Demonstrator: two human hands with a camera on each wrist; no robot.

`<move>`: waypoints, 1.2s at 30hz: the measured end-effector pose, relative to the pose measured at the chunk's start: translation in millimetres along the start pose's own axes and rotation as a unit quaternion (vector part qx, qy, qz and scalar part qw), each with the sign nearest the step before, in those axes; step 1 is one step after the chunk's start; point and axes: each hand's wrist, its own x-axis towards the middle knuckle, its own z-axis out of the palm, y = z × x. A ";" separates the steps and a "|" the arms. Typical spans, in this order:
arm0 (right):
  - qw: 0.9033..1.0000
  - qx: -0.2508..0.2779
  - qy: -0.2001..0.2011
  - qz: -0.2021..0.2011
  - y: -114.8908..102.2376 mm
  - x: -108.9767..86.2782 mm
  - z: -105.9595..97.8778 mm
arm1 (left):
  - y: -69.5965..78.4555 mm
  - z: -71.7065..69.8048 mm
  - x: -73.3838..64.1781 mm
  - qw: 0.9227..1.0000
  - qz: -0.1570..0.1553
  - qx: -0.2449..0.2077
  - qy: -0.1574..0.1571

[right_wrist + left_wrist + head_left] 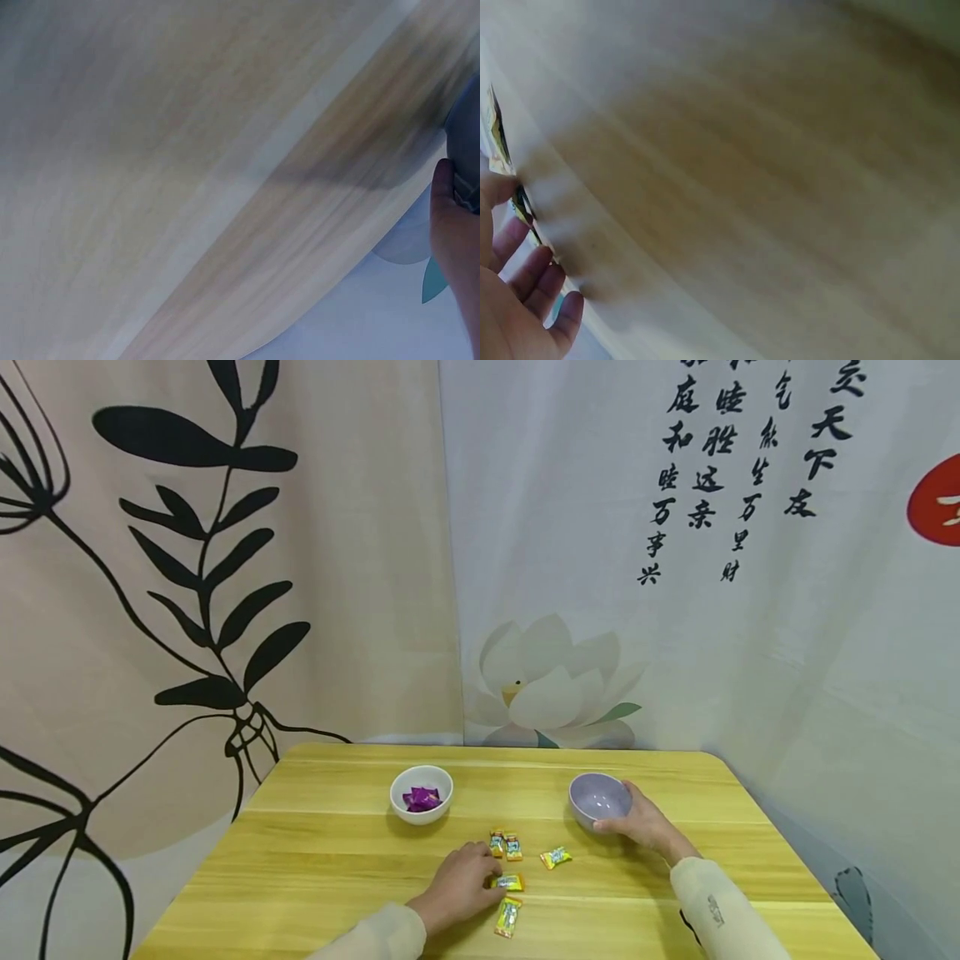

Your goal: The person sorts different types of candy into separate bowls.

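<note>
My left hand (461, 883) is low over the table, its thumb and fingers around the left end of a yellow-wrapped candy (512, 882). In the left wrist view that candy (520, 204) shows between the thumb and the index finger, at the left edge. With my right hand (643, 821) I grip a light purple bowl (600, 797) by its right side, thumb at the near side and fingers at the far rim. Only part of the bowl (466, 139) shows in the right wrist view.
More yellow candies lie around the left hand: a pair (513, 847) above it, one (556, 857) towards the purple bowl, and one (507, 917) nearer me. A white bowl (396, 797) with purple-wrapped candies (422, 800) stands at the back left of the wooden table (315, 843).
</note>
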 end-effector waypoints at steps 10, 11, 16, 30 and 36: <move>1.000 0.008 0.004 0.009 3.7 -4.9 -1.8 | -9.0 -3.2 9.2 0.999 -0.023 -0.023 0.017; 1.000 0.008 0.005 0.009 3.5 -5.2 -1.9 | -9.4 -3.9 10.7 0.999 -0.023 -0.025 0.020; 1.000 0.012 0.008 0.005 -0.2 -6.4 -1.5 | -8.8 -9.6 19.4 0.998 -0.017 -0.032 0.043; 1.000 0.014 0.011 0.010 -2.6 -6.4 1.5 | 7.2 -19.1 66.6 0.994 -0.060 -0.060 0.064; 1.000 0.017 0.012 0.005 -2.4 -7.0 0.7 | 19.6 -22.6 92.8 0.994 -0.064 -0.062 0.066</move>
